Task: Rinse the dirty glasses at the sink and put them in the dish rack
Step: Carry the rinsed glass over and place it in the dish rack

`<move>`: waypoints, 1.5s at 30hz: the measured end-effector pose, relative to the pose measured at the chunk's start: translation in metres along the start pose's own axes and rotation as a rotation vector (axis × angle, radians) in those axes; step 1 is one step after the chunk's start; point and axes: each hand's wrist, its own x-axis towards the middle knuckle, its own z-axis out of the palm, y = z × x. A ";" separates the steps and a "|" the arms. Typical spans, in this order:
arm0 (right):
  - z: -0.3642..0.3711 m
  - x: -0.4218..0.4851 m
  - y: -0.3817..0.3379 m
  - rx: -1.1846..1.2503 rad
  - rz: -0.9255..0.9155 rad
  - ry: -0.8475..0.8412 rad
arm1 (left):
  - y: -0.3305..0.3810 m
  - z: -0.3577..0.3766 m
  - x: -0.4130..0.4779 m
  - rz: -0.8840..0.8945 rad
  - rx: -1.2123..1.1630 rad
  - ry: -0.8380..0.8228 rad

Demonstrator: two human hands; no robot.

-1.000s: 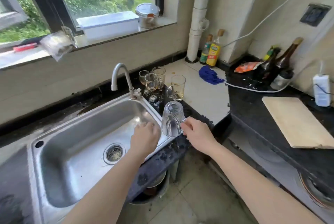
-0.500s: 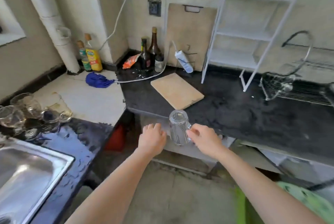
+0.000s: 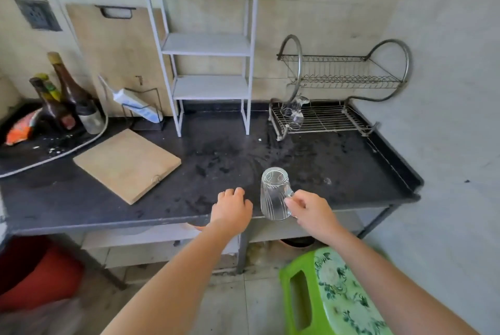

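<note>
The right hand (image 3: 311, 207) holds a clear glass mug (image 3: 273, 194) by its handle, the fingers (image 3: 293, 200) curled and pinched round that handle. The mug is upside down, base up and mouth down, and tilted a little. It hangs over the near edge of the dark table (image 3: 351, 172), just right of the left hand (image 3: 230, 208). The left hand's fingers (image 3: 230, 192) are loosely curled and hold nothing; hand and mug are close but apart.

The dish rack (image 3: 338, 118) stands at the far right of the table against the wall, well apart from the mug. It is a two-tier wire rack. At the left end of its lower tier lie clear glasses (image 3: 293, 111), tipped on their sides; how many is hard to tell.

Left of the rack stands a white shelf unit (image 3: 208, 45). A wooden cutting board (image 3: 127, 164) lies flat on the table nearer the left, and a second board (image 3: 116, 50) leans on the far wall behind it. In the far left corner is a cluster of dark bottles (image 3: 67, 91), a small jar with a dark lid (image 3: 90, 115) just right of them, and an orange packet (image 3: 23, 126) to their left. A white cable (image 3: 54, 154) runs across the table in front of them.

On the floor, a green stool (image 3: 338, 294) stands near right, and a red bucket (image 3: 32, 272) sits under the table at the left.
</note>
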 end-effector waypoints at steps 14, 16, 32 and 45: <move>-0.062 0.151 0.073 0.217 0.252 0.212 | 0.105 0.007 0.204 0.261 0.236 -0.132; -0.068 0.175 0.078 0.244 0.277 0.232 | 0.115 0.007 0.231 0.289 0.255 -0.153; -0.115 0.372 0.131 0.308 0.231 0.332 | 0.154 0.030 0.365 0.226 0.342 -0.181; -0.097 0.490 0.141 0.537 0.280 0.281 | 0.153 0.042 0.374 0.182 0.492 -0.236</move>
